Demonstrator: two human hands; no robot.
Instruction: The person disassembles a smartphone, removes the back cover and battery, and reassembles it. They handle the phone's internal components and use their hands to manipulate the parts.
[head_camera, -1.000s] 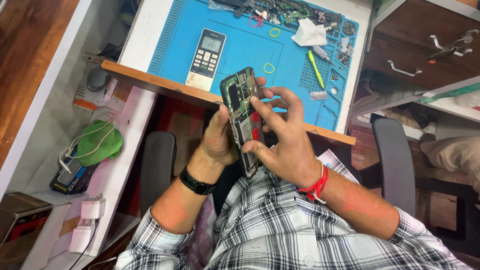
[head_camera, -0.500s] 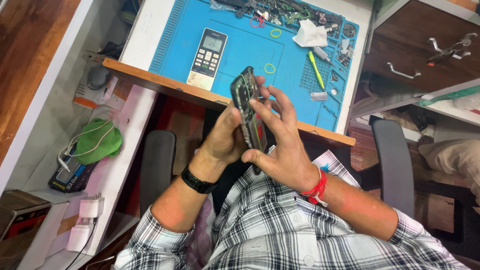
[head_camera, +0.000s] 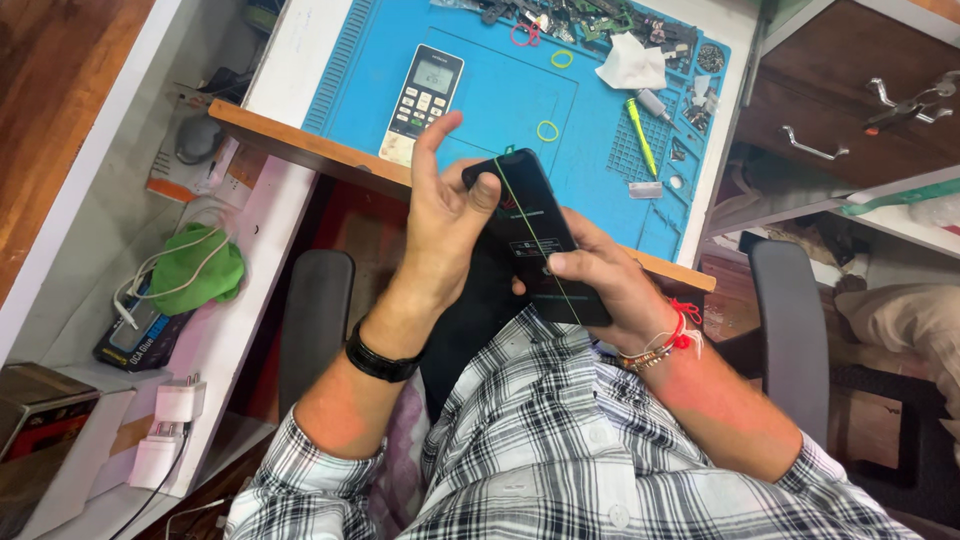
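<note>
Phone (head_camera: 537, 240) now flipped, probably back-up

A white remote control (head_camera: 424, 103) and yellow-green screwdriver (head_camera: 641, 136) lie on the blue mat (head_camera: 380, 60).

The phone (head_camera: 535, 240) sits between both hands, before the mat (head_camera: 500, 90) bearing the remote (head_camera: 422, 90).

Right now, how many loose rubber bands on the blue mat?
3 visible: a red rubber band at the far edge, a yellow rubber band right of it, another yellow band above the phone. More may hide in clutter.
</note>
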